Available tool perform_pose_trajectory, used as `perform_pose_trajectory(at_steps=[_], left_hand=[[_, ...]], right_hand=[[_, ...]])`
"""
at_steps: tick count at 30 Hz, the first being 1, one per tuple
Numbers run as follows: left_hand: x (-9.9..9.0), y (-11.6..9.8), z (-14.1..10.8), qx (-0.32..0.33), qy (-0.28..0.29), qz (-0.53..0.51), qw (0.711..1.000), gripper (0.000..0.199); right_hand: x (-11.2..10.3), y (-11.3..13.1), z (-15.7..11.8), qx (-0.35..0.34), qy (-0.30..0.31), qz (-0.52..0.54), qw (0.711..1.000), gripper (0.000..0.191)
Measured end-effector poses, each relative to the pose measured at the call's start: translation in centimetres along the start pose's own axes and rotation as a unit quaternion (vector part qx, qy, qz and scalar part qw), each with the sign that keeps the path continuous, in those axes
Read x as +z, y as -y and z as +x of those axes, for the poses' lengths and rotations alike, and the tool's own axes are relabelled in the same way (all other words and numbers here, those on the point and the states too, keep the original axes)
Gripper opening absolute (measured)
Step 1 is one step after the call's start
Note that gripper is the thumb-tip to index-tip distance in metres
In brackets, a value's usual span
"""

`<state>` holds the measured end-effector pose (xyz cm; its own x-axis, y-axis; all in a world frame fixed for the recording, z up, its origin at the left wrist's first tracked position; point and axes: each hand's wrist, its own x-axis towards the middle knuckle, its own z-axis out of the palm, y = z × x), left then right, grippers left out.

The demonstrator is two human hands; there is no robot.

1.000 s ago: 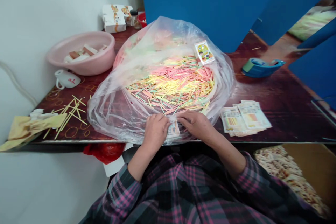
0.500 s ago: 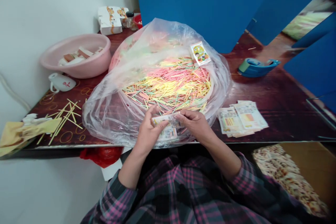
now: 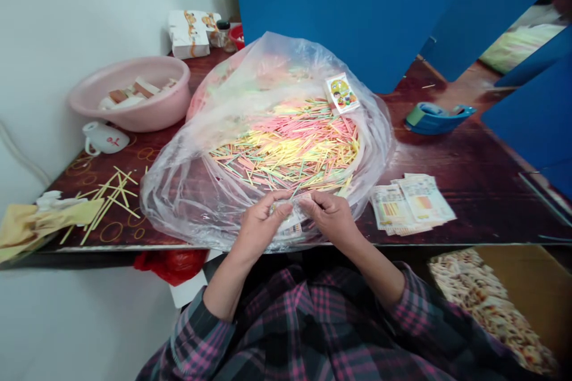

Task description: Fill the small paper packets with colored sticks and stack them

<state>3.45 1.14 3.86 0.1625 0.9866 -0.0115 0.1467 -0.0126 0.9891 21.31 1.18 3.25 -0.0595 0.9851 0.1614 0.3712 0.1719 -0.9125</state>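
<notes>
My left hand (image 3: pixel 259 223) and my right hand (image 3: pixel 330 214) meet at the front edge of a clear plastic bag (image 3: pixel 179 190). Between their fingertips they pinch a small printed packet (image 3: pixel 286 209), partly covered by the fingers. Another printed packet (image 3: pixel 292 230) shows just below it, on the plastic. Behind my hands a heap of thin coloured sticks (image 3: pixel 290 143) in pink, yellow and green fills the bag's opening. A small printed box (image 3: pixel 342 94) rests on the bag at the back right of the heap. Flat printed packets (image 3: pixel 413 203) lie in a pile to the right.
At the left are a pink basin (image 3: pixel 134 116) with pieces in it, a white mug (image 3: pixel 106 138) on its side, loose yellow sticks (image 3: pixel 117 190) and a yellow cloth (image 3: pixel 44 223). A blue tape dispenser (image 3: pixel 438 119) stands at the right. White boxes (image 3: pixel 190 38) sit at the back.
My left fingers have closed further over the packet and shifted slightly right, so less of it shows. Both hands are nearer each other.
</notes>
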Motion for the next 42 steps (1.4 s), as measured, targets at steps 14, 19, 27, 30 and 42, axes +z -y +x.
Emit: perform_pose_trajectory(at_steps=[14,19,27,30,42], left_hand=[[0.6,1.2,0.8,0.126,-0.039,0.177,0.975,0.013],[0.8,1.9,0.7,0.138,-0.045,0.166,0.975,0.013],[0.9,2.2,0.8,0.127,-0.046,0.145,0.980,0.012],[0.9,2.3,0.8,0.123,-0.050,0.134,0.982,0.012],[1.1,2.7,1.0,0.113,-0.059,0.117,0.985,0.010]], right_hand=[[-4.5,-1.7,8.4,-0.123,0.003,-0.306,0.944,0.028],[-4.7,-1.1,11.1,-0.120,0.095,-0.516,0.843,0.027],[-4.1,0.6,11.7,-0.156,0.143,-0.605,0.768,0.026],[-3.9,0.0,11.9,-0.173,0.153,-0.609,0.759,0.024],[-4.0,-1.9,12.0,-0.197,0.141,-0.583,0.775,0.026]])
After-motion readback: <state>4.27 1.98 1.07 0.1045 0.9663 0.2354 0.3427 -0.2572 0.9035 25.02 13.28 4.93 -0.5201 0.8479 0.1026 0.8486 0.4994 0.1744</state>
